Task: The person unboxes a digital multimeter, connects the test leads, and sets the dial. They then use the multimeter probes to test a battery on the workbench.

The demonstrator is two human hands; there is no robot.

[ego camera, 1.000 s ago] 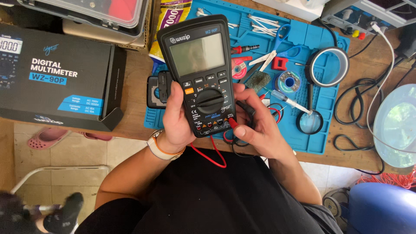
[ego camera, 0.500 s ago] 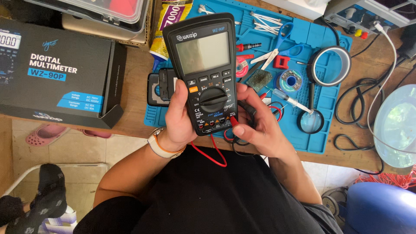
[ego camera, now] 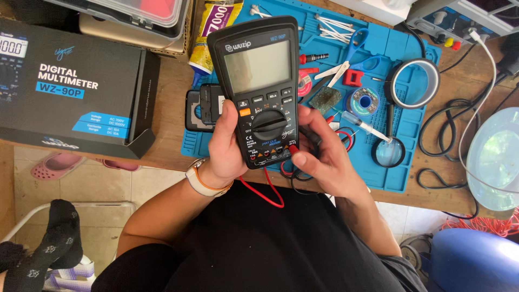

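My left hand grips a black handheld multimeter with a blank grey screen and a round dial, held upright above the blue work mat. My right hand pinches a red plug at the meter's lower right corner, where the sockets are. A red lead and a black lead hang below the meter toward my lap. A pale watch with an orange band sits on my left wrist.
A black multimeter box lies on the wooden table at left. On the mat are a magnifying glass, a tape ring, scissors, solder spool and a small black device. Cables lie right.
The meter and both hands have shifted slightly right and down. A socked foot at lower left has moved right and lower in view.
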